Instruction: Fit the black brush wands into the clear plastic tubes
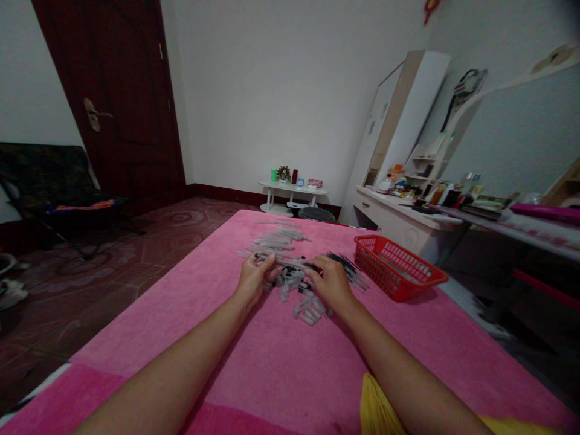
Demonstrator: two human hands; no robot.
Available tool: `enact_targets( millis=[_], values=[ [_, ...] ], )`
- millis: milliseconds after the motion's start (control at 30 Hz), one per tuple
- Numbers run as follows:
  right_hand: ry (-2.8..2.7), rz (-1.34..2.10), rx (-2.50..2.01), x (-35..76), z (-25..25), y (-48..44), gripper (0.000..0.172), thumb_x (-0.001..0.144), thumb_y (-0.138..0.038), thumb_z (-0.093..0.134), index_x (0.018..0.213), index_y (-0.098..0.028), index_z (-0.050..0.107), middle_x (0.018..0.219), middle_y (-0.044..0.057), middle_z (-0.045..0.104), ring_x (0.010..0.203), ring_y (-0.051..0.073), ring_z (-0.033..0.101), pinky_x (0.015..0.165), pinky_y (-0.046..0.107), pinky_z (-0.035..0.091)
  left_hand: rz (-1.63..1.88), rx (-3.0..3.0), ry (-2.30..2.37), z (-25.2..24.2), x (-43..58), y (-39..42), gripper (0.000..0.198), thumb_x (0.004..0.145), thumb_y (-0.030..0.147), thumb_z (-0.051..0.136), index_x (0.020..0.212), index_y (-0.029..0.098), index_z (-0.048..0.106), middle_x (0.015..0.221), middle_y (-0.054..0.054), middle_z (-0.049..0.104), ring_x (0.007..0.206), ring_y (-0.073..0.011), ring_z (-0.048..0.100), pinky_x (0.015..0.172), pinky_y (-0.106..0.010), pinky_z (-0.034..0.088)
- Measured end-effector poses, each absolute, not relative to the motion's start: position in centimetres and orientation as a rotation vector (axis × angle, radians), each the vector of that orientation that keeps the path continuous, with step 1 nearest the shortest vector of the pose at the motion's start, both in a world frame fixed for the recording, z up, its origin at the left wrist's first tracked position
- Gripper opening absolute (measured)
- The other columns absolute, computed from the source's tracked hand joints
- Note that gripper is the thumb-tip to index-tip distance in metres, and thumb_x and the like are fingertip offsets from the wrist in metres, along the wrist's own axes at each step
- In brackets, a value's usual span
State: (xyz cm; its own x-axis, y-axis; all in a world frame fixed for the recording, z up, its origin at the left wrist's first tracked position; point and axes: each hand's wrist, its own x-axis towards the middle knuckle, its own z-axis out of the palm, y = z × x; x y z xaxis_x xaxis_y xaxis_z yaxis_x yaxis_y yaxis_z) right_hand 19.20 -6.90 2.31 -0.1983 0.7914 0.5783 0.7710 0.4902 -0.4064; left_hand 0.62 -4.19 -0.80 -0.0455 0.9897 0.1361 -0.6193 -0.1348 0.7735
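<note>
My left hand (258, 275) is closed on a thin, clear pen barrel (290, 262), held level just above the pink cloth (272, 362). My right hand (333, 281) pinches the barrel's other end, where something dark shows at the fingertips; its exact form is too small to make out. Beyond my left hand lies a pile of clear pen barrels (278, 237). Dark, thin pen refills (348, 269) fan out just past my right hand. Between and below the hands are clear pen caps (310, 311) and small black parts (302, 288), partly hidden.
A red plastic basket (394, 266) with thin sticks inside stands right of the refills. Yellow fabric (378, 411) lies by my right forearm. A dresser (403, 211) with bottles is at the right, a folding chair (67, 187) at the left, a low white table (292, 188) behind.
</note>
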Motion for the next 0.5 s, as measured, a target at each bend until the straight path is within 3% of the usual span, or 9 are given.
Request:
enact_targets(
  millis=[333,500],
  values=[
    [-1.930,0.090,-1.328,18.97,2.87,-7.29,0.016,0.074,-0.014,0.058,0.081,-0.015,0.072,0.077,0.006,0.068,0.072,0.017,0.059,0.066,0.026,0.039,1.572,0.835,0.557,-1.19,1.15,-4.30,0.044,0.055,0.029,0.084,0.077,0.016,0.049,0.078,-0.004,0.070,0.077,-0.0161,0.069,0.068,-0.026,0.057],
    [-1.803,0.527,-1.314,19.38,2.77,-6.46,0.011,0.069,-0.018,0.058,0.067,-0.014,0.068,0.058,0.000,0.060,0.056,0.013,0.051,0.053,0.023,0.033,1.549,0.849,0.537,-0.94,1.09,-4.65,0.043,0.056,0.028,0.084,0.078,0.017,0.048,0.080,-0.004,0.071,0.076,-0.0156,0.069,0.066,-0.024,0.057]
  ],
)
